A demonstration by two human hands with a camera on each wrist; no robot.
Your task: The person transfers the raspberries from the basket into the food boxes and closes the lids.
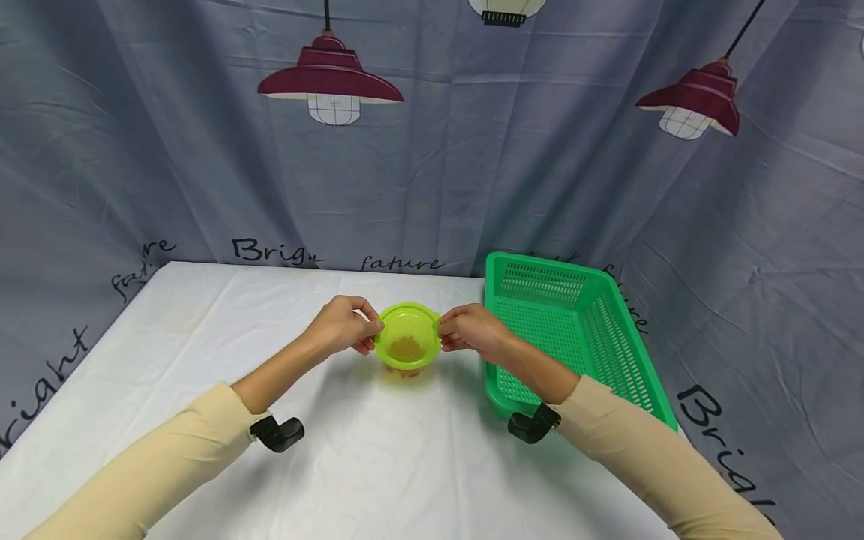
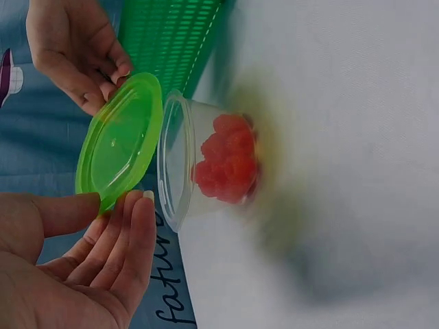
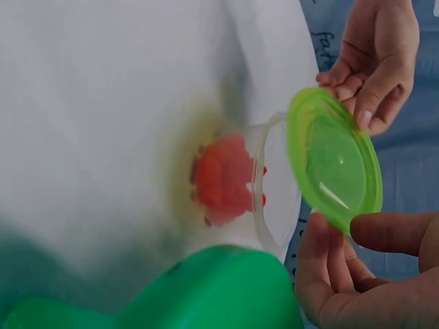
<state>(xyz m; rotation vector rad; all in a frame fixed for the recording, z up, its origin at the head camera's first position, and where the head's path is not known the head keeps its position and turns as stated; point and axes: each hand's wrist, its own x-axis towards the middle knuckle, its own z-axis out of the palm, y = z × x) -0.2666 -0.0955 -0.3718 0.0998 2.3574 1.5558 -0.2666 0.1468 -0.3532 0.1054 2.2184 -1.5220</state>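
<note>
A round, see-through lime-green lid [image 1: 408, 322] is held between both hands, just over a clear plastic tub [image 2: 180, 161]. Several small red pieces [image 2: 230, 161] lie in the bottom of the tub, which stands on the white table. My left hand [image 1: 346, 325] pinches the lid's left edge between thumb and fingers. On the opposite edge, my right hand [image 1: 472, 328] pinches it the same way. In both wrist views the lid is tilted against the tub's rim, with a gap along one side. From the head view the lid hides most of the tub.
A green perforated plastic basket [image 1: 496, 330] stands on the right of the white tablecloth [image 1: 270, 480], close by my right forearm. Behind the table hangs a grey-blue curtain [image 1: 432, 180] printed with lamps and lettering.
</note>
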